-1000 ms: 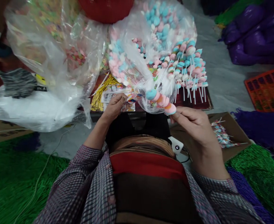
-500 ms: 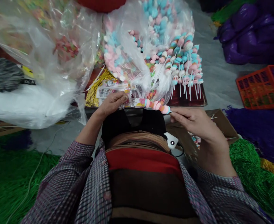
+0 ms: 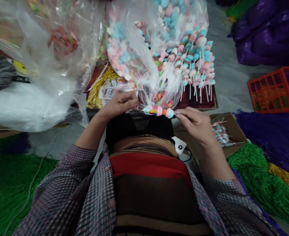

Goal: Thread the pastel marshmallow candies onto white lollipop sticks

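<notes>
Between my hands, at the table's front edge, lies a marshmallow skewer [image 3: 168, 113] in pink, orange and blue, held almost level. Its left part is inside a clear printed wrapper [image 3: 153, 110]. My left hand [image 3: 122, 103] is closed, pinching the wrapper's left end. At the other end, my right hand [image 3: 195, 124] pinches the skewer's stick, which its fingers mostly hide. Just behind are a stack of printed wrappers [image 3: 110, 90] and a bundle of gold twist ties [image 3: 96, 96]. More marshmallow skewers [image 3: 196, 65] are piled at the table's right, white sticks toward me.
Large clear bags of marshmallows [image 3: 121, 49] and of gummy candy [image 3: 65, 42] cover the table. At my right, a cardboard box [image 3: 236, 131] holds wrapped skewers. Farther right stands an orange crate [image 3: 269, 90]. Green tinsel [image 3: 255, 167] lies beside the box.
The wrapper now covers more of the skewer. My right hand has moved left, closer to my left hand, with the stick in its fingers. The view has shifted slightly.
</notes>
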Tool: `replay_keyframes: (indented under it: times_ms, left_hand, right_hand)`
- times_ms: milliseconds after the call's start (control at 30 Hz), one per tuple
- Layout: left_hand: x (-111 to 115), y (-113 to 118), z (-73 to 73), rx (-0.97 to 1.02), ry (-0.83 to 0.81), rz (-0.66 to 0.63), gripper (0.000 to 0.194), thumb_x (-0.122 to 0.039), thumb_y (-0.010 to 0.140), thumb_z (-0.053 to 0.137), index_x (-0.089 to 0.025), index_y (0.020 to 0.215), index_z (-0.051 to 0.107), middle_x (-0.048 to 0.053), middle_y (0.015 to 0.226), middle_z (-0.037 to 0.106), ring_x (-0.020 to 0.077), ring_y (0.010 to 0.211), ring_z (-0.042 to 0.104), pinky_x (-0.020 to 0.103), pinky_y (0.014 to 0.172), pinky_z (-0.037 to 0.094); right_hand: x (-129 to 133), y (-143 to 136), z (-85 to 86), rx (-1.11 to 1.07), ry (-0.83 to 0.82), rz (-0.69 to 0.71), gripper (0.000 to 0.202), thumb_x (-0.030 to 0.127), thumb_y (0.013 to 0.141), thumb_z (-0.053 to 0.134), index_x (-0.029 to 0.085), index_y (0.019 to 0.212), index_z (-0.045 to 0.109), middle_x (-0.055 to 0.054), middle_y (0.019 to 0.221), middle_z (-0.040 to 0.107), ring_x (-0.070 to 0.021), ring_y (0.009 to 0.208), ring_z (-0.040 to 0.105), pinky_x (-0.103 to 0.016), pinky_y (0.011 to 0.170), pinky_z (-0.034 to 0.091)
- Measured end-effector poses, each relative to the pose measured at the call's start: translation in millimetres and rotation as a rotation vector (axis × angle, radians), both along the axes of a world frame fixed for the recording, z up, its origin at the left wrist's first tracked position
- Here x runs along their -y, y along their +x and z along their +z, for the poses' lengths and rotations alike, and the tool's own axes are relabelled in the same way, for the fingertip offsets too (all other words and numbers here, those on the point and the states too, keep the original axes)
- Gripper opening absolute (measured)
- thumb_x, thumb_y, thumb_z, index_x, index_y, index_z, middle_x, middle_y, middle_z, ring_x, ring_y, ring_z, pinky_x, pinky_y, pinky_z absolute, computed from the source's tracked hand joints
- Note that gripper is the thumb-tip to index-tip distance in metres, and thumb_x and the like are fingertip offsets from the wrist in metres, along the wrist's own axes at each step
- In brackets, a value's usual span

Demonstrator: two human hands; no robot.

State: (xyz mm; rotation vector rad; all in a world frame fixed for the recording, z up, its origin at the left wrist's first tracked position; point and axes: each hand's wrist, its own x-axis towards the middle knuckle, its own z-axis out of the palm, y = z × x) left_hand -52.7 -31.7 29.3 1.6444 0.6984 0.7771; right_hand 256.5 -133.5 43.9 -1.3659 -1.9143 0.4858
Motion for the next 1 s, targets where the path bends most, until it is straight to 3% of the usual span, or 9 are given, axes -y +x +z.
replay_keyframes:
  times_ms: [67, 133, 233, 333, 433, 567, 700, 800, 1000]
  left_hand:
    - [1, 1, 2.6, 0.101, -0.14, 0.007, 0.036, -0.055, 0.086, 0.077, -0.02, 0.092, 0.069, -0.004, 0.064, 0.057, 0.0083, 0.052, 0.051, 0.022, 0.049, 0.037]
    - [3, 3, 5.0, 0.18, -0.273, -0.028, 0.04, -0.051, 0.085, 0.078, -0.021, 0.11, 0.07, -0.005, 0.06, 0.056, 0.0089, 0.046, 0.052, 0.022, 0.046, 0.039]
    - [8, 9, 6.7, 0.313, -0.425, -0.109, 0.052, -0.062, 0.091, 0.064, -0.018, 0.117, 0.071, -0.006, 0.05, 0.05, 0.0099, 0.037, 0.047, 0.028, 0.047, 0.049]
    - [12, 20, 4.7, 0.391, -0.47, -0.114, 0.074, -0.079, 0.094, 0.038, -0.017, 0.116, 0.073, -0.004, 0.049, 0.051, 0.0127, 0.038, 0.048, 0.033, 0.048, 0.052]
    - [12, 33, 2.1, 0.382, -0.41, -0.025, 0.083, -0.084, 0.092, 0.03, -0.019, 0.123, 0.071, -0.002, 0.052, 0.053, 0.0152, 0.043, 0.052, 0.036, 0.053, 0.054]
    - [6, 42, 7.3, 0.311, -0.322, 0.028, 0.077, -0.084, 0.085, 0.047, -0.023, 0.128, 0.068, -0.005, 0.051, 0.047, 0.0146, 0.046, 0.051, 0.036, 0.057, 0.054]
    - [4, 47, 19.2, 0.285, -0.244, 0.051, 0.064, -0.076, 0.08, 0.069, -0.024, 0.117, 0.071, -0.01, 0.049, 0.03, 0.0081, 0.04, 0.033, 0.029, 0.046, 0.04]
    - [10, 58, 22.7, 0.287, -0.253, 0.12, 0.058, -0.073, 0.076, 0.077, -0.023, 0.105, 0.074, -0.008, 0.054, 0.037, 0.005, 0.042, 0.028, 0.026, 0.041, 0.028]
    - [20, 80, 12.4, 0.416, -0.365, 0.157, 0.052, -0.068, 0.07, 0.086, -0.021, 0.087, 0.073, -0.008, 0.056, 0.052, 0.0019, 0.04, 0.024, 0.024, 0.037, 0.024]
  right_hand:
    - [1, -4, -5.9, -0.023, -0.021, -0.026, 0.014, 0.024, 0.092, 0.068, 0.026, 0.097, 0.08, 0.0, 0.076, 0.073, -0.0137, 0.065, 0.063, -0.028, 0.062, 0.05]
    - [3, -9, -12.1, -0.094, -0.044, -0.084, 0.012, 0.025, 0.09, 0.068, 0.026, 0.096, 0.079, 0.001, 0.077, 0.07, -0.0132, 0.066, 0.061, -0.027, 0.063, 0.049]
    - [4, -17, -20.8, -0.256, -0.079, -0.159, 0.008, 0.029, 0.089, 0.071, 0.025, 0.09, 0.078, 0.001, 0.078, 0.07, -0.0125, 0.067, 0.059, -0.027, 0.065, 0.048]
    - [3, -27, -26.9, -0.423, -0.144, -0.217, 0.011, 0.035, 0.084, 0.076, 0.023, 0.085, 0.077, 0.001, 0.076, 0.07, -0.0118, 0.066, 0.059, -0.027, 0.065, 0.05]
    - [1, -37, -30.6, -0.593, -0.216, -0.275, 0.016, 0.038, 0.08, 0.08, 0.023, 0.085, 0.077, 0.004, 0.07, 0.067, -0.0095, 0.059, 0.053, -0.025, 0.061, 0.048]
    - [3, -44, -33.3, -0.688, -0.249, -0.314, 0.02, 0.04, 0.077, 0.081, 0.023, 0.087, 0.079, 0.005, 0.066, 0.063, -0.008, 0.052, 0.044, -0.023, 0.052, 0.041]
    - [8, -46, -35.7, -0.66, -0.229, -0.337, 0.02, 0.041, 0.077, 0.081, 0.024, 0.089, 0.08, 0.004, 0.066, 0.063, -0.0085, 0.054, 0.044, -0.024, 0.052, 0.039]
    - [9, -53, -40.7, -0.694, -0.239, -0.351, 0.026, 0.047, 0.076, 0.082, 0.024, 0.088, 0.08, 0.005, 0.062, 0.059, -0.0087, 0.053, 0.043, -0.024, 0.05, 0.038]
    - [4, -72, -46.9, -0.926, -0.321, -0.3, 0.042, 0.063, 0.079, 0.078, 0.023, 0.092, 0.076, 0.009, 0.053, 0.047, -0.0071, 0.046, 0.036, -0.023, 0.046, 0.032]
